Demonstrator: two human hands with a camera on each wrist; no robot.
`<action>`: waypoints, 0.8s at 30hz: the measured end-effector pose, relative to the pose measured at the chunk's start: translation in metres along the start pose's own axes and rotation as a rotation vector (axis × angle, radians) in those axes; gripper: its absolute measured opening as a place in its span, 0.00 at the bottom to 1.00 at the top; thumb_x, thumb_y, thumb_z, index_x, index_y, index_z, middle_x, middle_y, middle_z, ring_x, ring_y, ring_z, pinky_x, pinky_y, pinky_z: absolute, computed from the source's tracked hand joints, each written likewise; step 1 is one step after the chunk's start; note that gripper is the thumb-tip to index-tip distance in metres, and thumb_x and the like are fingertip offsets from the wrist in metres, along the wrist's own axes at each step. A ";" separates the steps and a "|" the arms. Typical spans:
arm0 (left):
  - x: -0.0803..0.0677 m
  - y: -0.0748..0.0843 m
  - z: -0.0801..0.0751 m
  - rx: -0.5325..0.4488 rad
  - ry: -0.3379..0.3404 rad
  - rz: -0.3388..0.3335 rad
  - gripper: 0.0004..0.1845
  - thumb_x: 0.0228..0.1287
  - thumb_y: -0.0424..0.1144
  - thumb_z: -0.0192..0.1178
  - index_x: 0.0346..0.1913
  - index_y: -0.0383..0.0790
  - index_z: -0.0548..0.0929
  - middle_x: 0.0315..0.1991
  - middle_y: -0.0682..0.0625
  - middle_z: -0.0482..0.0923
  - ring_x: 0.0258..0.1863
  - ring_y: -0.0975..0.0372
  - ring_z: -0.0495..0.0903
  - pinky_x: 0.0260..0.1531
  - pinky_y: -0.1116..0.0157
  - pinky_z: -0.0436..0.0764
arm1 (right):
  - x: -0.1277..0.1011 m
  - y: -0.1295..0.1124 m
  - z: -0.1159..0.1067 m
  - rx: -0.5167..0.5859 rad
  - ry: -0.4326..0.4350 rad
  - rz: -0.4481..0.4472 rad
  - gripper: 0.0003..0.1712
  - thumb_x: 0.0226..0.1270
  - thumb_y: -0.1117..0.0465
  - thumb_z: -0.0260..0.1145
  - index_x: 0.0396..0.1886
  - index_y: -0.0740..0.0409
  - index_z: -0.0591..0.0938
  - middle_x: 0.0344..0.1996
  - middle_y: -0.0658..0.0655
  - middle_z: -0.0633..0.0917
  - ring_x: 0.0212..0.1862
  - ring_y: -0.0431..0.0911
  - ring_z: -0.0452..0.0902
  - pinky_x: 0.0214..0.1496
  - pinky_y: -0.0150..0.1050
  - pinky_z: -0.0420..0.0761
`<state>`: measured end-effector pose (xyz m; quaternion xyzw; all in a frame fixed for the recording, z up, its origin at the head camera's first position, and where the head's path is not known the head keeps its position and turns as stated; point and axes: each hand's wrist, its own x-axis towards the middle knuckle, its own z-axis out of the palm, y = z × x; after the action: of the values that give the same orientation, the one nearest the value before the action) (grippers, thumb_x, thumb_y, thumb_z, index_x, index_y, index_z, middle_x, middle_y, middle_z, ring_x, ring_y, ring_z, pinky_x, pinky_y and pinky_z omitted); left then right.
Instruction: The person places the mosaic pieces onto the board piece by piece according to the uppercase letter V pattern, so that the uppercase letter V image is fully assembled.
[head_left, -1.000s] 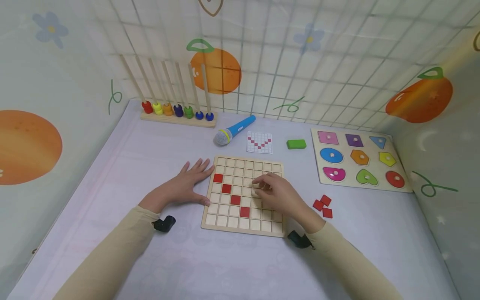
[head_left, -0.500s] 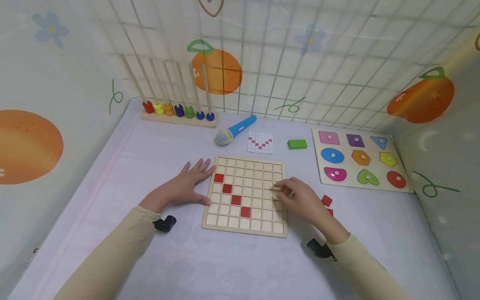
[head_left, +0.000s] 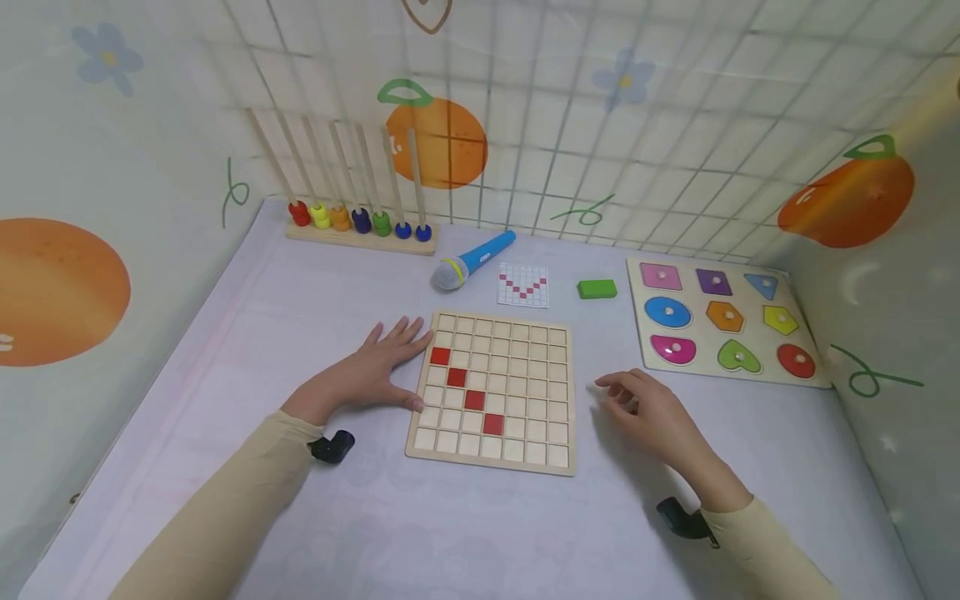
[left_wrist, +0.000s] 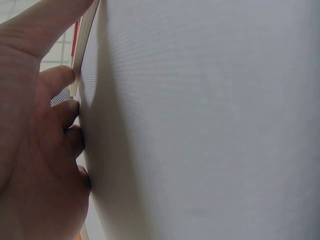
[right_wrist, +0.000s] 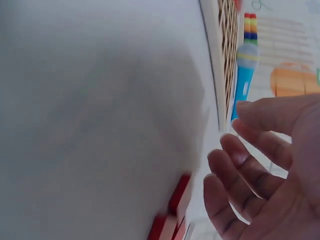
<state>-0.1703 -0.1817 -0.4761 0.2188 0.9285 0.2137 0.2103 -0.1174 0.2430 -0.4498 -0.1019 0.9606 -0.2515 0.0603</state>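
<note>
A square wooden grid board (head_left: 517,385) lies on the table, with several red squares (head_left: 474,401) set in its cells along a diagonal. My left hand (head_left: 363,372) rests flat with fingers spread, thumb and fingertips touching the board's left edge. To the right of the board hovers my right hand (head_left: 652,417), its fingers loosely bent and nothing visible between them. Loose red tiles (right_wrist: 180,197) lie on the table below that hand in the right wrist view; the hand hides them in the head view.
Behind the board are a blue toy microphone (head_left: 472,261), a card with a red V pattern (head_left: 523,286) and a green block (head_left: 597,289). A shape puzzle (head_left: 697,325) lies at the right. A bead rack (head_left: 360,237) stands at the back left.
My right hand has moved from above the board rightward, off it and over the loose red tiles. The left hand keeps its place. The red squares in the board look the same.
</note>
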 end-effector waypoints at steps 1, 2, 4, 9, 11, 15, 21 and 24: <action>0.000 0.000 0.000 -0.003 0.002 0.002 0.64 0.49 0.69 0.72 0.83 0.50 0.48 0.83 0.49 0.34 0.82 0.52 0.29 0.77 0.47 0.27 | -0.002 0.003 -0.002 -0.004 0.004 0.007 0.18 0.65 0.63 0.72 0.54 0.57 0.85 0.37 0.53 0.82 0.39 0.48 0.78 0.42 0.43 0.85; 0.000 0.000 0.000 -0.007 0.003 0.005 0.64 0.49 0.69 0.72 0.83 0.50 0.48 0.83 0.49 0.34 0.82 0.52 0.29 0.77 0.46 0.27 | -0.003 0.006 -0.003 -0.012 0.007 0.014 0.18 0.65 0.64 0.72 0.54 0.58 0.85 0.37 0.53 0.82 0.38 0.47 0.77 0.41 0.42 0.85; 0.001 0.000 0.000 -0.006 0.002 0.006 0.64 0.49 0.69 0.72 0.83 0.50 0.48 0.83 0.49 0.34 0.81 0.52 0.28 0.77 0.47 0.27 | -0.007 0.012 -0.007 -0.029 0.014 0.032 0.18 0.65 0.64 0.73 0.55 0.58 0.85 0.36 0.53 0.82 0.38 0.47 0.77 0.40 0.41 0.84; 0.002 -0.001 0.001 0.003 -0.003 0.007 0.64 0.50 0.69 0.72 0.83 0.50 0.47 0.83 0.49 0.33 0.81 0.53 0.28 0.77 0.47 0.27 | -0.013 0.025 -0.012 -0.061 -0.004 0.080 0.19 0.64 0.63 0.74 0.55 0.59 0.85 0.37 0.54 0.82 0.40 0.49 0.77 0.43 0.43 0.86; 0.001 -0.001 0.001 0.005 -0.001 0.007 0.64 0.50 0.69 0.72 0.83 0.50 0.47 0.83 0.49 0.33 0.81 0.53 0.28 0.77 0.47 0.27 | -0.014 0.030 -0.013 -0.068 -0.021 0.089 0.20 0.63 0.62 0.75 0.54 0.59 0.85 0.39 0.56 0.82 0.42 0.50 0.78 0.44 0.46 0.87; 0.001 -0.001 0.001 0.004 -0.001 0.007 0.64 0.50 0.69 0.72 0.83 0.50 0.47 0.83 0.49 0.33 0.81 0.53 0.28 0.77 0.47 0.27 | -0.017 0.037 -0.014 -0.069 -0.054 0.108 0.22 0.60 0.63 0.77 0.54 0.60 0.85 0.45 0.61 0.83 0.45 0.54 0.79 0.45 0.49 0.88; 0.001 -0.002 0.000 0.006 -0.001 0.011 0.64 0.50 0.69 0.72 0.83 0.50 0.48 0.83 0.49 0.33 0.81 0.53 0.28 0.77 0.47 0.27 | -0.015 0.037 -0.013 -0.066 -0.065 0.121 0.24 0.58 0.66 0.78 0.54 0.63 0.85 0.46 0.63 0.83 0.46 0.56 0.80 0.45 0.50 0.89; 0.001 -0.002 0.000 0.006 -0.003 0.012 0.64 0.50 0.69 0.72 0.83 0.50 0.48 0.83 0.49 0.33 0.81 0.53 0.28 0.77 0.47 0.27 | -0.013 0.035 -0.011 -0.067 -0.057 0.124 0.23 0.57 0.66 0.79 0.54 0.64 0.85 0.45 0.62 0.83 0.45 0.55 0.80 0.45 0.49 0.88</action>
<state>-0.1711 -0.1825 -0.4774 0.2251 0.9276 0.2120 0.2096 -0.1121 0.2807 -0.4564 -0.0514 0.9708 -0.2119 0.0997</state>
